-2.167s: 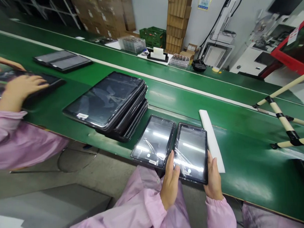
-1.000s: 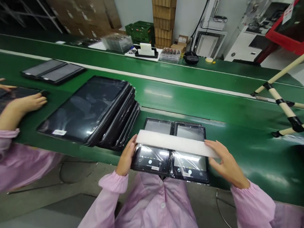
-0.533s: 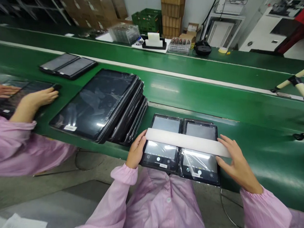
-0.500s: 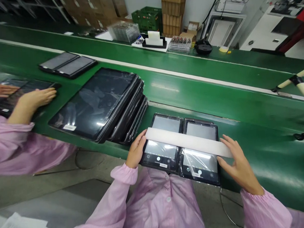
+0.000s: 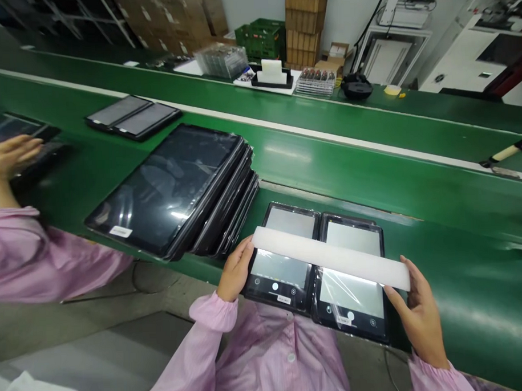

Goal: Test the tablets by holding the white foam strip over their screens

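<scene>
A long white foam strip [image 5: 327,256] lies across two tablets, the left tablet [image 5: 281,272] and the right tablet [image 5: 352,292], which sit side by side in clear film with lit screens. My left hand [image 5: 235,270] is closed on the strip's left end, beside the left tablet's edge. At the other end, my right hand [image 5: 419,315] grips the strip between thumb and fingers, past the right tablet's edge. Whether the strip touches the screens I cannot tell. A stack of larger film-wrapped tablets [image 5: 170,187] stands left of my left hand.
On the green bench [image 5: 328,164], two more tablets [image 5: 132,117] lie behind the stack. At the left, a co-worker's hand [image 5: 7,161] is over dark tablets. Across the bench stand a black holder with white foam blocks [image 5: 272,78], clear trays [image 5: 316,82] and green crates [image 5: 261,40].
My right hand has shifted slightly right and down, its fingers now round the strip's end. The co-worker's hand and dark tablets have moved left in view. The camera view has shifted slightly.
</scene>
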`<state>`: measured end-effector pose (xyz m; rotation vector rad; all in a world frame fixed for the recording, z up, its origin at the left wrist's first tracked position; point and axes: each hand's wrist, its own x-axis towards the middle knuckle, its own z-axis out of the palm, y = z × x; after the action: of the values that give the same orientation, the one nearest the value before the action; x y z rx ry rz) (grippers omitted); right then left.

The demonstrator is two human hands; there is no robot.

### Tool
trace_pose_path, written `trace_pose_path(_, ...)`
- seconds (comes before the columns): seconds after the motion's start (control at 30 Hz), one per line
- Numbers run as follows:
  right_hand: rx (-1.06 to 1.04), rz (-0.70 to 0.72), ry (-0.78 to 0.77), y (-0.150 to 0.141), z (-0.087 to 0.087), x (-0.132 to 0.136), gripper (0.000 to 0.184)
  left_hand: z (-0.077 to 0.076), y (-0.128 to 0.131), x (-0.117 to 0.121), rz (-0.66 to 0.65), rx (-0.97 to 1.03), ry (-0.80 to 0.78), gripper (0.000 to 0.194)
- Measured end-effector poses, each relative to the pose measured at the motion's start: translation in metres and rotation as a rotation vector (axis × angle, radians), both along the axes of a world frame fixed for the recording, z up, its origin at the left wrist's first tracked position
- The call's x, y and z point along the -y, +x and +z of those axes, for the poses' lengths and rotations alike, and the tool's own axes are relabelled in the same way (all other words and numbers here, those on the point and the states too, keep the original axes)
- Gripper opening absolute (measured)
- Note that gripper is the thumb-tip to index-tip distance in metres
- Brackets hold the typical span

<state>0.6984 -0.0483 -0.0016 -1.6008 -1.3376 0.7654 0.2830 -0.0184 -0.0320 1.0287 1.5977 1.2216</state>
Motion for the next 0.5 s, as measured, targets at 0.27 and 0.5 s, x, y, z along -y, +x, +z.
trace_pose_path(0.27, -0.045, -0.050, -0.030, 0.002, -0.009, 0.001, 0.091, 0.000, -0.002, 0.000, 0.022, 0.030, -0.068, 0.070)
trace_pose_path(0.5, -0.315, -0.252, -0.037, 0.013, -0.032, 0.011, 0.074, -0.004, -0.005, 0.006, 0.041, 0.050, -0.120, 0.068)
